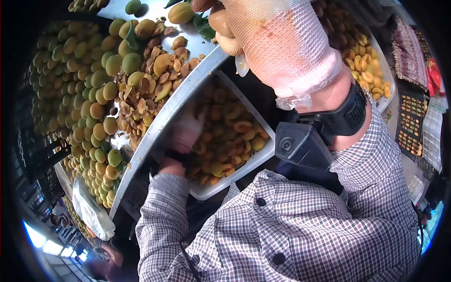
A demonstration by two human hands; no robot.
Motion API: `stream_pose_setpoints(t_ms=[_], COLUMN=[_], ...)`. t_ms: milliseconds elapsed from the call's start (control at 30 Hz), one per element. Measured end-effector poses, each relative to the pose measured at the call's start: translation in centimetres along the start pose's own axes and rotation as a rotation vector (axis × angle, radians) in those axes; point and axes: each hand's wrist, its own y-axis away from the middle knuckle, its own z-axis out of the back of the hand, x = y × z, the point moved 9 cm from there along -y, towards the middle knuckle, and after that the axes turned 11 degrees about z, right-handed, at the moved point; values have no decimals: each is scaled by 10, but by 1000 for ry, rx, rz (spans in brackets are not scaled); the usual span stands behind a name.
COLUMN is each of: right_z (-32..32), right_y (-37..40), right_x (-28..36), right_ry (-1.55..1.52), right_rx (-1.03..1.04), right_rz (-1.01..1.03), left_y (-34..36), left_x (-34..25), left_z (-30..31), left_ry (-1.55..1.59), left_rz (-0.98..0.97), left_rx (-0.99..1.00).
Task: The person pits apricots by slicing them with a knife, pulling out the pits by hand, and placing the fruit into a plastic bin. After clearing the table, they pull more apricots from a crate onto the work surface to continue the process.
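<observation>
My right hand (pixel 270 44), in a stained white knit glove, is raised over the metal table rim at the top. Its fingers are curled and partly cut off by the frame edge; what they hold, if anything, is hidden. Close to those fingers lies a yellow-green apricot (pixel 181 13) with leaves. Below the rim, my left hand (pixel 190 129) is a gloved blur over a white crate (pixel 256 157) of apricot halves (pixel 221 136). Motion smears its fingers and shadow covers part of it. Apricot pits (pixel 141 94) are heaped on the metal table (pixel 159 110).
Whole apricots (pixel 75 75) are piled across the table at left. A second crate of apricot halves (pixel 369 68) stands at right, beyond my right arm. Dark trays of fruit (pixel 411 122) lie farther right. A white plastic bag (pixel 91 211) hangs at the table's lower edge.
</observation>
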Motion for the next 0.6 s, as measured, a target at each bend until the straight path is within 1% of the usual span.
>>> stream_pose_setpoints(t_ms=[33, 100, 133, 167, 200, 233, 300, 333, 467, 533, 600], right_z=[-2, -4, -3, -2, -2, -2, -3, -4, -7, -10, -12], right_y=[1, 3, 3, 2, 3, 5, 9, 11, 20, 23, 26], right_x=[-1, -2, 2, 6, 5, 3, 0, -2, -9, -12, -11], right_ry=[-33, -65, 23, 113, 119, 118, 113, 111, 110, 105, 88], right_rx=[-7, -14, -17, -20, -16, -11, 1, 6, 33, 49, 62], right_rz=[-26, -58, -7, 46, 44, 39, 30, 22, -4, -8, -15], left_y=[30, 95, 102, 107, 109, 102, 85, 85, 34, 1, -5], left_x=[-38, -103, -118, -131, -134, -133, -128, -126, -77, -35, -21], left_z=[-16, -16, -2, 1, -6, -12, -31, -37, -32, -22, -27], left_ry=[200, 180, 179, 39, -100, -98, 29, 30, -41, -67, -95], left_rz=[-288, -694, -695, -666, -636, -644, -675, -681, -549, -479, -396], left_rx=[145, 199, 202, 315, 428, 432, 535, 543, 435, 374, 316])
